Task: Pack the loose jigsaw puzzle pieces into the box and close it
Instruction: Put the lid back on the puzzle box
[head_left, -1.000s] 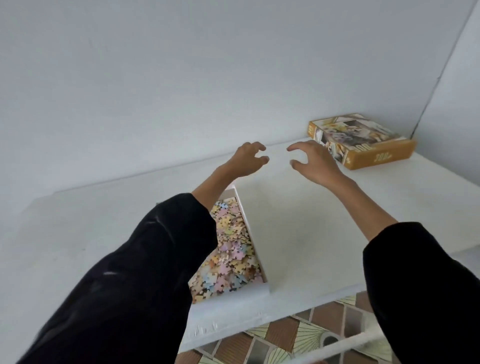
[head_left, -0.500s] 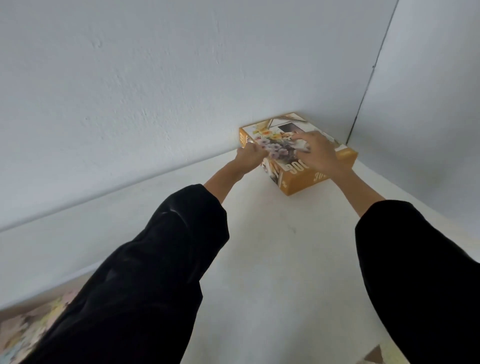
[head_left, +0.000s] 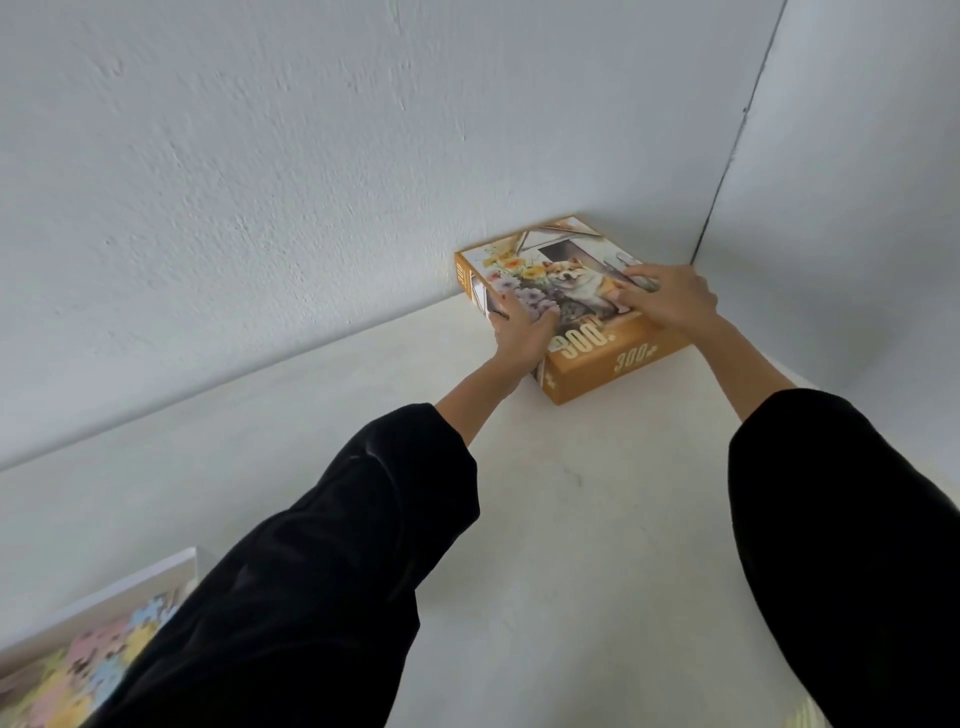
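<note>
An orange puzzle box lid (head_left: 597, 358), printed with a dog and flowers, lies in the far corner of the white table (head_left: 571, 519). My left hand (head_left: 522, 332) grips its near-left corner, fingers over the top. My right hand (head_left: 670, 299) lies flat on its right side, fingers spread over the picture. At the bottom left, the white box bottom (head_left: 130, 582) holds several pastel puzzle pieces (head_left: 93, 660), partly hidden by my black left sleeve.
White walls (head_left: 311, 182) meet in a corner right behind the lid. The table surface stretches bare between the lid and the box bottom. A patch of patterned floor (head_left: 808, 719) shows at the bottom right edge.
My view has swung right, toward the corner. Both hands reached forward from mid-air over the table and have settled onto the lid; the box bottom has slid to the lower left of view.
</note>
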